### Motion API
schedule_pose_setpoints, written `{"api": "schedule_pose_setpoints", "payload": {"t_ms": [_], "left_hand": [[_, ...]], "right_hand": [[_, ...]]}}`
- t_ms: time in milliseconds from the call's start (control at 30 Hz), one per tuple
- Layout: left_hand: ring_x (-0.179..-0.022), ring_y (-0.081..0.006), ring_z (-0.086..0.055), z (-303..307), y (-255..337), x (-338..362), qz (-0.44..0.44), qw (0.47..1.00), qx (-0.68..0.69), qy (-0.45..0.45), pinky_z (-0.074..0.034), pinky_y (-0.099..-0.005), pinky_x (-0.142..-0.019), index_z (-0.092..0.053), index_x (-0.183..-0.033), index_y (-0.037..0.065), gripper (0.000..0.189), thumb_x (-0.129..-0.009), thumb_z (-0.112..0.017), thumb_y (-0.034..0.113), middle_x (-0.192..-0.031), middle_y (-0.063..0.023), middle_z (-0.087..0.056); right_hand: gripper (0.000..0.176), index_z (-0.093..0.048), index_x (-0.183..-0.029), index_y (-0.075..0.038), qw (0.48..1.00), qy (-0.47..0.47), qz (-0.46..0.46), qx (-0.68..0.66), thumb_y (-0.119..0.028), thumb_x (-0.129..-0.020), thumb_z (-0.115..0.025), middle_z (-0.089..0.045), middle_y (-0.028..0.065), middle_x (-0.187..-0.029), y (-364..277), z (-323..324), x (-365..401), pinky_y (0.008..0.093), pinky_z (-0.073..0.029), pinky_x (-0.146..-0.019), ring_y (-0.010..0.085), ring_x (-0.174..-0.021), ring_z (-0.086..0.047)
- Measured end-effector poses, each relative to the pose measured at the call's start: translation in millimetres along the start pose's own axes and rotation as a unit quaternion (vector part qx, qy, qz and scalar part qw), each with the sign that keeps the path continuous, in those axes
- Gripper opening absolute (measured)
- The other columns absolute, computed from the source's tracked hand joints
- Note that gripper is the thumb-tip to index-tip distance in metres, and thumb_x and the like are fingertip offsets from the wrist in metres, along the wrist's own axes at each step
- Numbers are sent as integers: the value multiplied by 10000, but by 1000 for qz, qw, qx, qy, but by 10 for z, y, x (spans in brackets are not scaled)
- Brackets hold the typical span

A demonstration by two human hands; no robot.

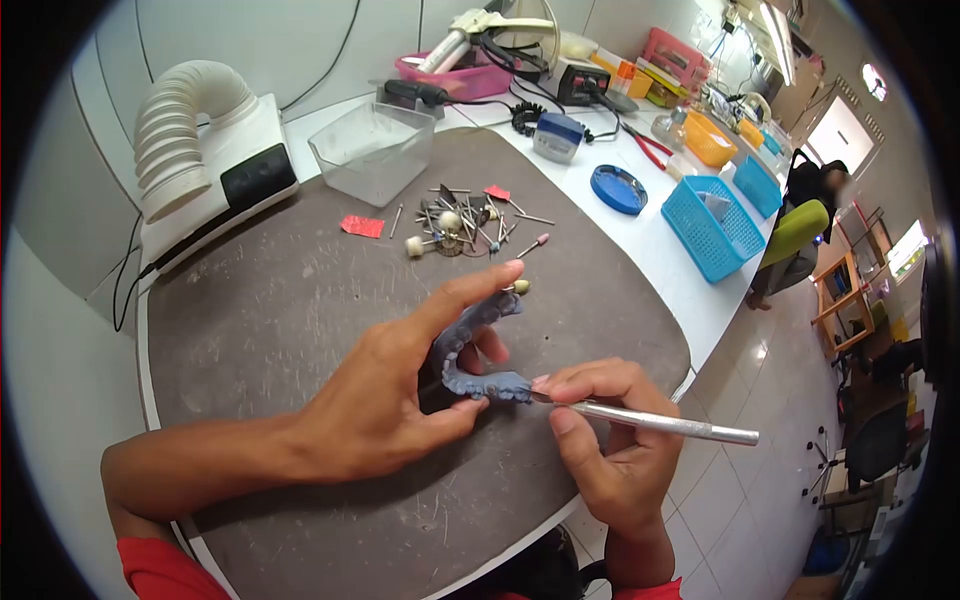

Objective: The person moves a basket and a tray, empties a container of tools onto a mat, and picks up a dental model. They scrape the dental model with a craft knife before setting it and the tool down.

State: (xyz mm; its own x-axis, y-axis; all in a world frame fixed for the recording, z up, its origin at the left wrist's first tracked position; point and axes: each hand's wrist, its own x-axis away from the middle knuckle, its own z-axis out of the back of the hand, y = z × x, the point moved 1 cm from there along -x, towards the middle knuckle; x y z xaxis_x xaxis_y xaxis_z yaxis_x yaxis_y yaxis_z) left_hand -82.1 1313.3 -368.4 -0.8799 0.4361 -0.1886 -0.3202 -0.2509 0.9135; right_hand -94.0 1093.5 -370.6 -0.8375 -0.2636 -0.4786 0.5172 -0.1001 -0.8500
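A blue-grey dental arch model, curved like a U, is held above the brown work mat. My left hand grips it from the left, with the index finger along its upper end and the thumb under its lower side. My right hand pinches a silver metal-handled tool like a pen. The tool's tip meets the lower right end of the model. Beyond the model, several small rotary burs lie in a loose pile on the mat.
A clear plastic container stands at the mat's back edge, beside a white device with a ribbed hose. To the right are a blue lid, a blue basket and red-handled pliers. A seated person is farther off.
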Motion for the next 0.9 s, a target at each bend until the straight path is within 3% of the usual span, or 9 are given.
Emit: {"api": "schedule_pose_setpoints", "payload": {"t_ms": [100, 233, 467, 600, 667, 900], "left_hand": [[-977, -139, -614, -12, 30, -1, 49, 995, 79, 28, -530, -307, -897, -192, -1613, 152, 1015, -802, -746, -108, -1082, -100, -635], [-1011, -142, -638, -10, 30, 8, 51, 988, 141, 32, -536, -313, -931, -154, -1613, 162, 1017, -830, -753, -85, -1084, -115, -659], [-1021, -152, -675, 16, 79, -7, 108, 971, 206, 54, -560, -301, -919, -299, -1540, 109, 837, -860, -759, -55, -1112, -135, -686], [-1049, -151, -683, 32, 24, -11, 105, 976, 182, 61, -560, -303, -936, -433, -1465, 34, 669, -881, -751, -33, -1137, -139, -702], [-1056, -150, -680, 30, 43, -19, 111, 980, 159, 52, -557, -308, -949, -452, -1454, 19, 640, -886, -744, -30, -1136, -126, -704], [-1130, -159, -645, 65, 0, -42, 93, 981, 170, 9, -529, -320, -1008, -452, -1465, 0, 616, -905, -707, -37, -1231, -119, -654]], "right_hand": [[172, -674, -1002, 27, 1000, -7, 15, 0, 45, -831, -681, -725, 149, -986, 36, -11, -7, 323, -555, -883, 235, -974, -726], [172, -660, -989, 33, 999, 20, 9, -28, 44, -819, -682, -720, 160, -978, 53, -11, 6, 344, -560, -893, 248, -979, -728], [185, -640, -992, 34, 999, 3, 45, -14, 62, -811, -670, -709, 152, -969, 65, 31, -121, 356, -565, -892, 247, -971, -727], [185, -636, -1004, 33, 998, -4, 3, -60, 63, -824, -669, -704, 147, -984, 97, -7, -146, 335, -568, -877, 223, -968, -724], [179, -634, -1016, 30, 988, -1, -88, -126, 48, -844, -677, -699, 137, -995, 94, -35, -127, 308, -573, -861, 193, -967, -717], [169, -646, -1018, 21, 997, -31, -58, -51, 30, -856, -691, -702, 105, -990, 169, -30, -148, 289, -586, -827, 155, -920, -715]]}}
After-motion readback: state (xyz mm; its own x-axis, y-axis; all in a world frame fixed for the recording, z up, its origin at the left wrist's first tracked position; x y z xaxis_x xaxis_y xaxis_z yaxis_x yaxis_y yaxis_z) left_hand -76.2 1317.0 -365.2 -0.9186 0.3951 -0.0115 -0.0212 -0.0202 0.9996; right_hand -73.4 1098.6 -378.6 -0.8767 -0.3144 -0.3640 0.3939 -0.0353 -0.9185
